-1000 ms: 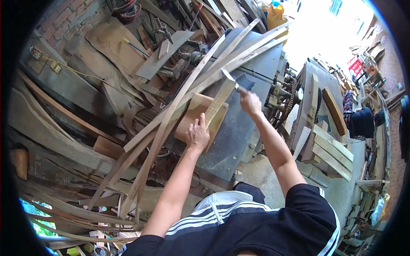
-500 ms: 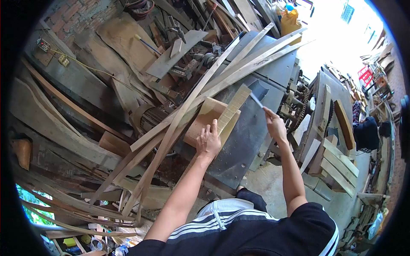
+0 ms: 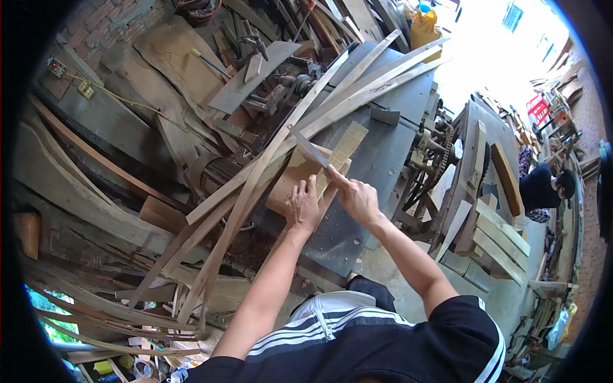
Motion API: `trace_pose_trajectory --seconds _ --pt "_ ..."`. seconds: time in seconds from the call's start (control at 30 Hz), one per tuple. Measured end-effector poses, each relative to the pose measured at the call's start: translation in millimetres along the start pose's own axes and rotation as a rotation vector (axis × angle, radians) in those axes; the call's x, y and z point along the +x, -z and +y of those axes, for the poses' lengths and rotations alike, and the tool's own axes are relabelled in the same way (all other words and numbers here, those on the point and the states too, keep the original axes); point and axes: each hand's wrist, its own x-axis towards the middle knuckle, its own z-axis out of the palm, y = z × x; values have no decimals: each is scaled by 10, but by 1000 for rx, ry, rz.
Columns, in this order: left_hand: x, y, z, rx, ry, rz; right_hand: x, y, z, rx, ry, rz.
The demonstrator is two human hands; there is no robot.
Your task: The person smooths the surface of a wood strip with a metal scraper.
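My left hand [image 3: 304,205] presses down on a wooden block [image 3: 288,185] on the dark metal machine table [image 3: 377,172], its fingers apart at a lighter wooden strip [image 3: 348,142] lying over the block. My right hand [image 3: 356,199] grips a thin flat metal tool [image 3: 309,147] near its lower end, and the index finger stretches along it. The tool slants up and left across the strip and the block. Its exact kind and its handle are hidden in my hand.
Long wooden slats [image 3: 262,172] cross the table's left and far side. Right of it stand a chain gear [image 3: 447,137] and a second machine table [image 3: 501,127] with a curved brown board [image 3: 507,175]. Stacked boards [image 3: 501,246] lie at the lower right. Another person [image 3: 543,186] is at far right.
My right hand has moved left with the metal tool, from beyond the strip's right side to over the block, and the tool now crosses the strip. My left hand has shifted slightly on the block.
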Motion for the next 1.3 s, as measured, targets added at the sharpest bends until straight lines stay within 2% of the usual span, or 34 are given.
trace_pose_trajectory --seconds 0.07,0.17,0.23,0.37,0.43,0.47,0.53,0.6,0.67,0.73,0.8,0.9,0.93,1.0,1.1,1.13,1.17,1.2,1.3 --pt "-47 -117 -37 73 -19 57 123 179 191 -25 114 11" --pt "-73 -107 10 25 6 21 625 204 641 -16 -124 142" --pt "-72 -56 22 46 1 33 770 200 639 -3 -255 200" --pt "-44 -121 -16 52 -9 35 367 114 389 18 -123 191" --pt "-58 -86 -14 52 1 40 222 246 309 23 10 40" --pt "-65 -76 12 51 -4 50 310 217 474 -18 13 67" --pt "-82 -165 23 56 -9 55 585 301 649 -30 -185 131" --pt "-73 -174 35 87 4 64 748 184 757 9 -235 251" --pt "-68 -97 68 84 -6 65 579 144 644 27 -193 269" --pt "-53 -116 54 86 28 16 250 159 386 -1 -63 143" --pt "-42 -122 44 87 18 36 188 241 352 13 -48 36" --pt "-120 -180 30 48 -2 52 510 241 665 -8 -152 156" --pt "-74 -183 18 13 -3 82 639 251 714 -37 -230 179" --pt "-81 -198 10 62 -7 94 670 215 675 20 -254 223" --pt "-44 -230 0 32 9 63 257 184 414 -103 -59 103" --pt "-37 -228 10 31 13 63 121 190 326 -37 20 55" --pt "-45 -234 16 53 -1 98 147 253 343 -73 26 25" --pt "-76 -247 17 75 -17 126 200 307 372 -106 25 -7" --pt "-70 -266 22 36 1 124 522 314 531 -16 -140 134"
